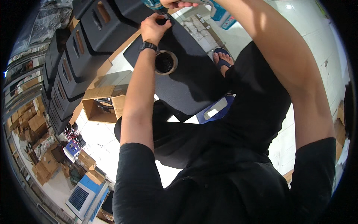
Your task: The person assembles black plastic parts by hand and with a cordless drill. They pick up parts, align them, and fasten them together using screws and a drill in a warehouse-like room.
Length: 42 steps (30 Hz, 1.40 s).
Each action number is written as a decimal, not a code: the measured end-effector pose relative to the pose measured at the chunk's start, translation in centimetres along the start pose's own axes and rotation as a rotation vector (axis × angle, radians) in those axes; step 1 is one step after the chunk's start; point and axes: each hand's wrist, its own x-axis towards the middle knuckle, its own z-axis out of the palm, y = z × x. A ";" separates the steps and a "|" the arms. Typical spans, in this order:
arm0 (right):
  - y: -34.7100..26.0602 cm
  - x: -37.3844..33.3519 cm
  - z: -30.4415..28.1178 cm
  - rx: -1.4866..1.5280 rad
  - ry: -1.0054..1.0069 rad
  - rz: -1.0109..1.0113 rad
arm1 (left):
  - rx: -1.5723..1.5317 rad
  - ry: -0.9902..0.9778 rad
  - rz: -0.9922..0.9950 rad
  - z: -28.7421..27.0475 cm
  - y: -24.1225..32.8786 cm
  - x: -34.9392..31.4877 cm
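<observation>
At the top edge, my right hand (179,4) grips a teal cordless drill (152,3), partly cut off by the frame; its battery end (223,18) shows on the right. My left hand (154,29), with a black watch on the wrist, has its fingers closed together close to the drill's tip. What they pinch is too small to make out. Both hands are over the far end of a black textured box (190,80), which lies between my legs. On it, beside my left wrist, stands a round tub (175,64) with small dark pieces in it.
A row of black boxes with handle cutouts (80,59) stands at the left. Near it sits an open cardboard carton (89,116) with black parts inside. A blue-and-white object (215,109) lies by my leg. Cardboard boxes (48,162) and a blue-and-white appliance (80,198) are at the lower left.
</observation>
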 end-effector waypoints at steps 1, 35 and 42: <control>1.2 1.6 0.2 0.128 -0.003 0.027 | -0.004 -0.022 0.017 0.1 0.1 0.2; 0.6 -3.9 0.8 0.557 1.159 -0.414 | -0.020 -0.024 -0.092 -1.3 2.9 -1.6; 2.4 -5.6 0.9 0.798 1.132 -0.309 | 0.144 0.068 -0.141 -1.0 4.3 -0.6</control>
